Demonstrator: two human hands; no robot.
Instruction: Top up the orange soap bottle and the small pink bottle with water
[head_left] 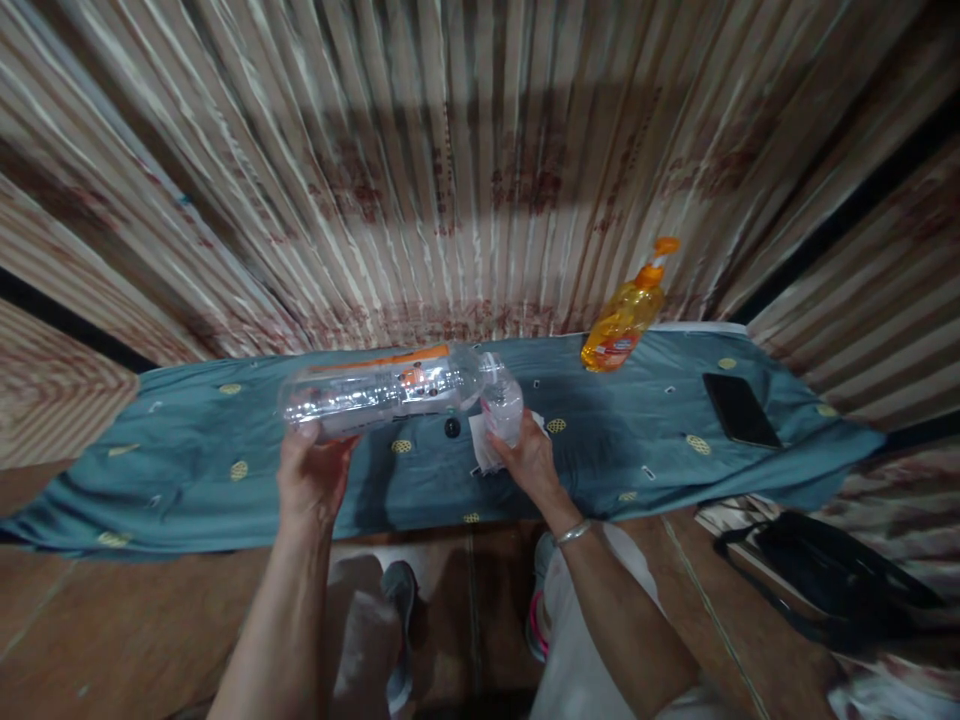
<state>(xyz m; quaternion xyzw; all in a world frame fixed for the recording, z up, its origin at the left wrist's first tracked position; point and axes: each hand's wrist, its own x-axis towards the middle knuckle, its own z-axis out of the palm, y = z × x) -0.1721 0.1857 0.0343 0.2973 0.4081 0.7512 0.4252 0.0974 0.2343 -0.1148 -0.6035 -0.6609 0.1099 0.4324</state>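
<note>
My left hand (313, 470) is closed on the base end of a large clear plastic bottle (367, 398) with an orange and white label. The bottle lies nearly level above the cloth, its neck pointing right. A smaller clear plastic bottle (504, 402) is in my right hand (531, 455), tilted, its neck towards the larger one's mouth. Both necks overlap in view; I cannot tell whether they touch. Below them a small dark round cap (451, 428) rests on the cloth. Beside it, partly hidden by my right hand, is a white tissue (484, 450).
A teal cloth (420, 490) with yellow pineapple prints covers the narrow table. At the back right stands an orange pump bottle (621, 325) of yellow liquid. A black phone (741, 410) lies at the right. Striped curtains (480, 180) hang behind; a black bag (832, 565) sits below right.
</note>
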